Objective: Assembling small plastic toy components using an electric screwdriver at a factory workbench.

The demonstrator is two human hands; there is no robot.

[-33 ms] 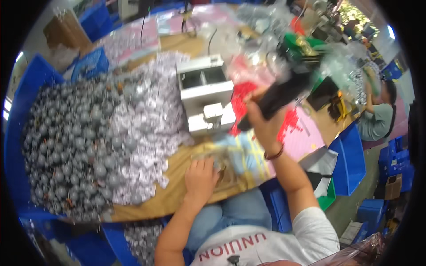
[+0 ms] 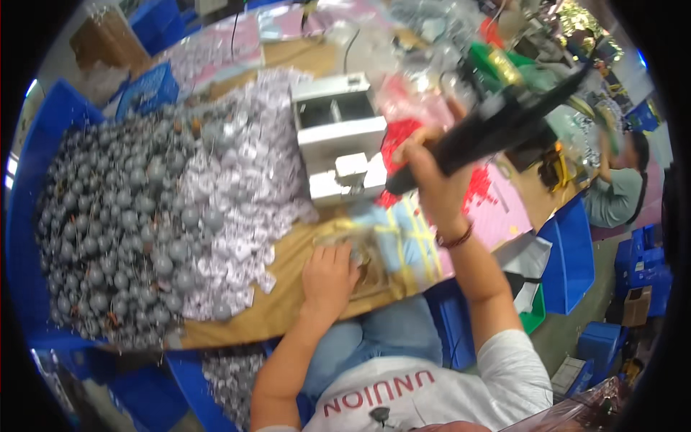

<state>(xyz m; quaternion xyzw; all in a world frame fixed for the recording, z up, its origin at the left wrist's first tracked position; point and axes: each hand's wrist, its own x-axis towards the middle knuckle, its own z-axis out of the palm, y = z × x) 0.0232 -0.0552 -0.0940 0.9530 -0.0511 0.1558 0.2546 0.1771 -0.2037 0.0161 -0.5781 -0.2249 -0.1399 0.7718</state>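
Observation:
My right hand [image 2: 435,173] is wrapped round a long black hand tool [image 2: 479,137], raised and tilted over the table. Its narrow end points down left toward the white box-like fixture [image 2: 342,137]; its thin far end reaches up right. The exact kind of tool is unclear. My left hand [image 2: 331,277] rests low on the table with its fingers bent and close together, over the edge of a clear, flat holder [image 2: 371,277]. A small greyish part [image 2: 355,256] shows at its fingertips, too blurred to name.
Grey balls with wires [image 2: 115,237] and white flat pieces [image 2: 230,187] heap up on the left. Small red pieces [image 2: 479,189] lie beyond my right wrist. A yellow-and-black tool [image 2: 553,171] lies at the right. Blue bins [image 2: 567,252] flank the table; another person [image 2: 617,189] sits far right.
The black tool and my right hand have shifted slightly to the right, and the tool shows more sharply. My left hand stays in place on the holder. The whole view has tilted a little.

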